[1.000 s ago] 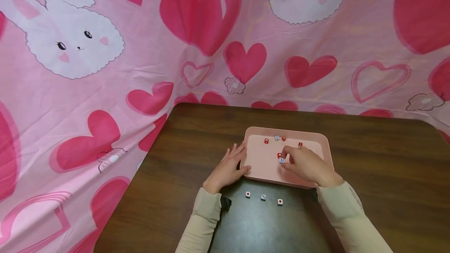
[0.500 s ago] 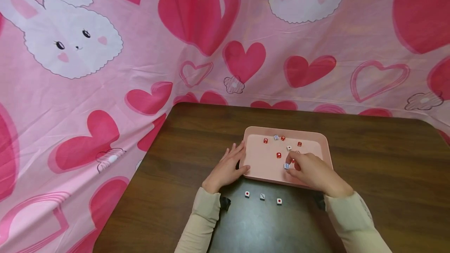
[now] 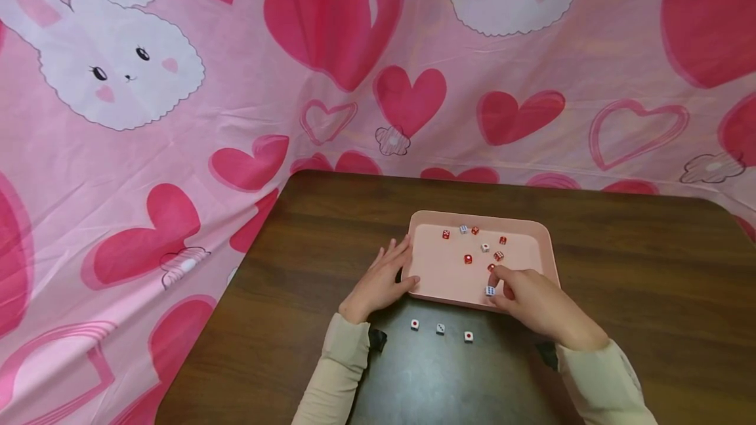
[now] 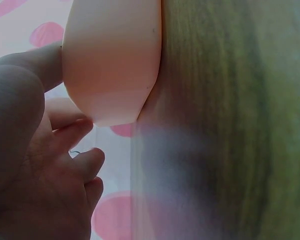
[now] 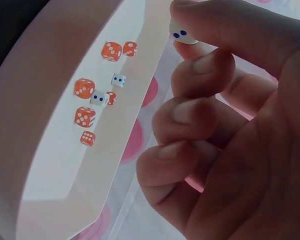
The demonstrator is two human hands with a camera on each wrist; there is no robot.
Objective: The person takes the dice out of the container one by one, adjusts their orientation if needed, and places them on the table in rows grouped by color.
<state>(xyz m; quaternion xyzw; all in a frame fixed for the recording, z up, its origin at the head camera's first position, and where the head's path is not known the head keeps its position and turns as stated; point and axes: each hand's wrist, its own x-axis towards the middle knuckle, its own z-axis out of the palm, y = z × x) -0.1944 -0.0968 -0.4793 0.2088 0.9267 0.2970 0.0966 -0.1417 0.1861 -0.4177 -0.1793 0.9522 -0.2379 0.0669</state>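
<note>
My right hand pinches a white die between thumb and index finger, over the near edge of the pink tray. Blue pips show on that die in the right wrist view, where the other fingers are bent and hold nothing. My left hand lies against the tray's left end, fingers extended, thumb at the near corner. In the left wrist view its thumb and a fingertip touch the tray wall. Inside the tray are several red dice and two white dice, one at the middle.
Three white dice stand apart in a row on the dark wood table before the tray: a left die, a middle die and a right die. A pink heart-patterned cloth hangs behind and at left.
My right hand has drawn the white die toward me and to the right, from mid-tray to the near edge, uncovering more dice. The left hand has stayed against the tray.
</note>
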